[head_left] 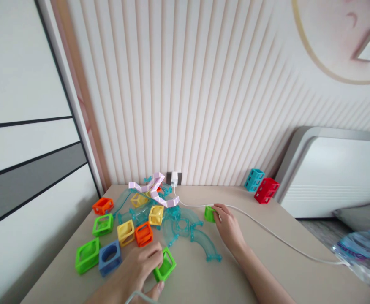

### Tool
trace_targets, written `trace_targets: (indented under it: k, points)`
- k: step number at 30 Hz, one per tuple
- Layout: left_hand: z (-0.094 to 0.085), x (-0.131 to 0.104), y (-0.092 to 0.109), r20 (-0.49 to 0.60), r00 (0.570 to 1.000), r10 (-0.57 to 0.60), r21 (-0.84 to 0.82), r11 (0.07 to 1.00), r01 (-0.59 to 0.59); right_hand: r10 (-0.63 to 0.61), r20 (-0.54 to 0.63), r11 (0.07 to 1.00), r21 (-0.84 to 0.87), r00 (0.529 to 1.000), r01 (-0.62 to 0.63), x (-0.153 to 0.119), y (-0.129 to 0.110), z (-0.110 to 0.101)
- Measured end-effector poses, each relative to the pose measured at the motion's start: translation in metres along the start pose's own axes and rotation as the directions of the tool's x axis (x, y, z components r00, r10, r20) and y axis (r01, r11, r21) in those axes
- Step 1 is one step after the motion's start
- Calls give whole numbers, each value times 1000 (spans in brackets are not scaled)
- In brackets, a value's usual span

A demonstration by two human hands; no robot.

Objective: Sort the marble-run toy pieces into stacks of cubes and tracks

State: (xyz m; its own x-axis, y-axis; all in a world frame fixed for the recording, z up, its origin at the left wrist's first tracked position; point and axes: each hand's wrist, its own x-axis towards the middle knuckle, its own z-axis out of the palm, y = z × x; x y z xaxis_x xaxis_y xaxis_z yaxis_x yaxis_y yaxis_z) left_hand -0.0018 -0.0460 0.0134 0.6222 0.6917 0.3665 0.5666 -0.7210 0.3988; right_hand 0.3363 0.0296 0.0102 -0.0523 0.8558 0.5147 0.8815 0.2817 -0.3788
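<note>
My left hand [143,266] is closed around a green open-sided cube block [165,265] at the front of the table. Farther back and to the right, my right hand [224,223] grips a smaller-looking green block [209,213], partly hidden by the fingers. Between the hands lie clear teal curved track pieces [205,242]. Just beyond my left hand are an orange cube block [143,234], a yellow cube block [126,232] and a blue block with a round hole [110,256].
More green blocks [88,255] and an orange block [103,205] lie at the left. Purple zigzag pieces [155,190] rest on the pile. A white cable [267,223] runs from a wall charger [174,179]. Teal [254,179] and red [266,190] block stacks stand back right, a plastic bottle [360,245] far right.
</note>
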Motion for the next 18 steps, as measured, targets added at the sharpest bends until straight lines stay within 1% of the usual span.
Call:
trace_targets:
  k: [2, 6, 8, 10, 12, 13, 14, 15, 16, 17, 18]
  points:
    - [5, 1, -1, -1, 1000, -19, 26, 999, 19, -24, 17, 999, -32, 1000, 25, -3, -6, 2]
    - [14, 1, -3, -52, 998, -30, 67, 997, 34, -86, 43, 990, -104, 995, 90, -11, -18, 3]
    - [16, 0, -3, -82, 996, -34, 68, 997, 39, -111, 7, 982, -155, 994, 111, -9, -17, -1]
    - [17, -1, -5, -116, 993, -36, 57, 997, 43, -116, -75, 971, -219, 990, 97, 3, -3, -10]
    - [18, -2, -8, -147, 989, -21, 56, 998, 29, -61, -181, 959, -284, 982, 7, 23, 23, -23]
    - [18, -2, -10, -157, 988, -4, 64, 998, 14, 7, -240, 951, -298, 971, -81, 34, 40, -32]
    - [18, -3, -12, -164, 986, 18, 78, 997, -5, 108, -309, 937, -286, 945, -200, 45, 58, -42]
    - [18, -3, -15, -169, 985, 36, 95, 995, -20, 225, -375, 913, -242, 899, -330, 56, 77, -53]
    - [18, -3, -18, -171, 984, 55, 110, 993, -37, 349, -442, 873, -167, 826, -458, 64, 94, -64]
    - [19, -3, -20, -174, 982, 68, 124, 991, -47, 407, -471, 846, -128, 783, -517, 71, 111, -74]
    - [19, -4, -21, -179, 981, 72, 139, 989, -48, 446, -484, 827, -98, 752, -554, 76, 125, -83]
